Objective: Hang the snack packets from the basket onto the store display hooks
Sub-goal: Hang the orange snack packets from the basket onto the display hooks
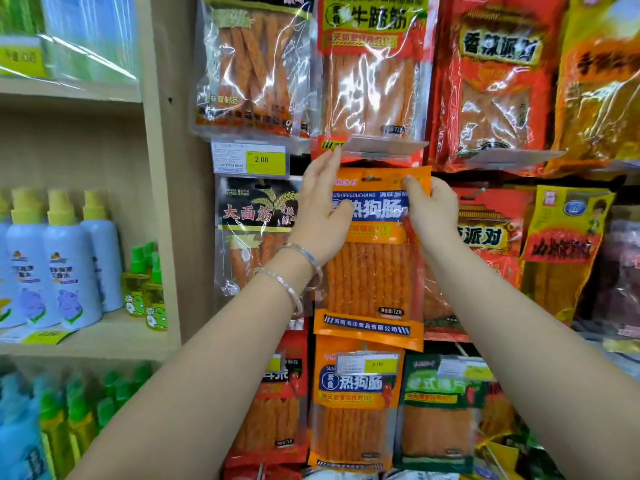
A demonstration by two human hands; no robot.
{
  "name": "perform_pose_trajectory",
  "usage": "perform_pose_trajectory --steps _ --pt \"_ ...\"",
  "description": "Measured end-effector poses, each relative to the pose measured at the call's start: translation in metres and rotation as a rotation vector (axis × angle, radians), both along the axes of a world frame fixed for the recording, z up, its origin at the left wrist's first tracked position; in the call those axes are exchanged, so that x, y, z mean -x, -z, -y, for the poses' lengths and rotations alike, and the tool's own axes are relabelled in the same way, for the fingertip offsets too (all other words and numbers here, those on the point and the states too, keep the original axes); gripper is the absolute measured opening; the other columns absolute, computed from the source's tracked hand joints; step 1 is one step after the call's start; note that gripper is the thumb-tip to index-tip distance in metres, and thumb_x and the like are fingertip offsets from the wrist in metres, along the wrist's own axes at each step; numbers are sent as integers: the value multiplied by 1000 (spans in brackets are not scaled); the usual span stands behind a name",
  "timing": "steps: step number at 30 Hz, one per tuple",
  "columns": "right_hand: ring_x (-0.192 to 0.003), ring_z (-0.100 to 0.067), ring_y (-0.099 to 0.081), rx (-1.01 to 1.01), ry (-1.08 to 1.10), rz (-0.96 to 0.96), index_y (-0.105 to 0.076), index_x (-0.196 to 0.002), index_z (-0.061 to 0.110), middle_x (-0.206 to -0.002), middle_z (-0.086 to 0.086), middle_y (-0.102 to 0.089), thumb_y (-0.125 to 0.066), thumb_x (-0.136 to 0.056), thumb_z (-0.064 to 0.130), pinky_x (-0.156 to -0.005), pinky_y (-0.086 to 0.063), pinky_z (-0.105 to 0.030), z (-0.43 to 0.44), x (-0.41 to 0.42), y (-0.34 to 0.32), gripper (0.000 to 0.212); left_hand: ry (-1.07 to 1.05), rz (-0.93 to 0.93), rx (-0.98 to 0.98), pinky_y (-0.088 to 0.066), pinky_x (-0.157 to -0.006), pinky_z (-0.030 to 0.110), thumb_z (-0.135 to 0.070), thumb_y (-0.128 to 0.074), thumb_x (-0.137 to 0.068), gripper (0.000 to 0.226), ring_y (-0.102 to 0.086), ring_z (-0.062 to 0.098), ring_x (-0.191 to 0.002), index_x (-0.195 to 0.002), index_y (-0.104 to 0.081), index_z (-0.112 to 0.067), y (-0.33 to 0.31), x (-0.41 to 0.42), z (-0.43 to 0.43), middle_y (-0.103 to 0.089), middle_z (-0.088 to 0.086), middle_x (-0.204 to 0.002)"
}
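Two hands steady an orange snack packet (pixel 372 271) among hanging packets. The right hand (pixel 434 211) has its grip pinched on the packet's 2 o'clock corner. The left hand (pixel 320 211) holds the 10 o'clock edge, thumb across the front and fingers straight up to a clear price tag holder (pixel 384 147). Both forearms reach up from 6 o'clock, with bracelets (pixel 298 271) on the left wrist.
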State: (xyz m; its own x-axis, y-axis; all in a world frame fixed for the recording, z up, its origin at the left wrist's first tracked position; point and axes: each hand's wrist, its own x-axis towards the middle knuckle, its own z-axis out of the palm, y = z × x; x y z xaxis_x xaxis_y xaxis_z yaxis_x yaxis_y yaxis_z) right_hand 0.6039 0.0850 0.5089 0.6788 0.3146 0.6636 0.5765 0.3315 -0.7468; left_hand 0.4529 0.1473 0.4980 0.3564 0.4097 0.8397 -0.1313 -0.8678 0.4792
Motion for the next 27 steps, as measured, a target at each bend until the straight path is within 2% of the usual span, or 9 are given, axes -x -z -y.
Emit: perform_pose_trajectory --steps 3,7,9,11,13,16,19,23,27 --pt "-67 -13 -50 30 27 35 -54 -73 14 -72 -1 -55 -53 -93 29 -60 -37 -28 -7 -4 1 24 30 7 22 -28 -112 40 -2 -42 -88 70 -21 7 -134 -149 -16 -26 7 -1 -3 -21 -5 -145" --pt "-62 -1 -46 47 127 147 -54 -84 16 -71 11 -49 -56 -92 37 -58 -33 -25 -7 -6 15 23 -23 -124 -37 -13 -109 23 -9 -49 -87 79 -11 -9 -128 -150 -5 -28 35 -8 -13 -18 -8 -149" --pt "-73 7 -51 -22 150 163 -52 -108 18 -86 17 -53 -64 -87 34 -66 -39 -19 -2 -4 26 29 -78 -224 -66 -12 -114 29 -15 -53 -87 80 -9 1 -137 -150 -4 -26 56 -13 -22 -12 -4 -154" --pt "-84 4 -49 -78 189 271 -42 -128 16 -108 8 -51 -68 -84 21 -76 -40 -13 4 -1 39 51 -114 -335 -68 -11 -117 39 -21 -54 -87 81 -3 11 -142 -149 -3 -28 78 -17 -29 -2 -5 -157" --pt "-99 -8 -48 -64 317 482 -43 -132 9 -121 -8 -46 -68 -81 11 -88 -43 -22 8 -3 53 57 -157 -458 -55 -11 -116 47 -28 -56 -86 86 4 16 -144 -148 3 -33 96 -23 -33 11 -9 -156" --pt "-119 -36 -48 105 607 840 -59 -122 9 -129 -20 -50 -67 -80 9 -96 -40 -48 7 -10 70 43 -229 -579 -39 -11 -113 51 -34 -56 -86 91 15 18 -143 -147 12 -34 114 -32 -36 25 -9 -153" --pt "-126 -38 -47 318 767 1096 -63 -121 12 -132 -14 -56 -63 -84 11 -101 -37 -51 0 -22 79 37 -266 -618 -19 -12 -114 48 -36 -56 -87 92 20 20 -142 -147 13 -30 120 -40 -39 31 -4 -152" --pt "-139 -31 -32 662 824 1179 -50 -136 12 -145 -14 -42 -49 -94 17 -114 -18 -46 -14 -31 72 42 -284 -648 -1 -14 -114 44 -35 -58 -86 95 21 24 -142 -148 13 -22 119 -55 -41 33 4 -151" --pt "-146 -24 -9 946 721 1145 -19 -149 15 -158 -13 -10 -28 -99 19 -112 -9 -41 -30 -38 59 51 -303 -740 31 -9 -115 44 -37 -60 -84 100 22 27 -141 -147 15 -16 112 -68 -48 34 10 -150"
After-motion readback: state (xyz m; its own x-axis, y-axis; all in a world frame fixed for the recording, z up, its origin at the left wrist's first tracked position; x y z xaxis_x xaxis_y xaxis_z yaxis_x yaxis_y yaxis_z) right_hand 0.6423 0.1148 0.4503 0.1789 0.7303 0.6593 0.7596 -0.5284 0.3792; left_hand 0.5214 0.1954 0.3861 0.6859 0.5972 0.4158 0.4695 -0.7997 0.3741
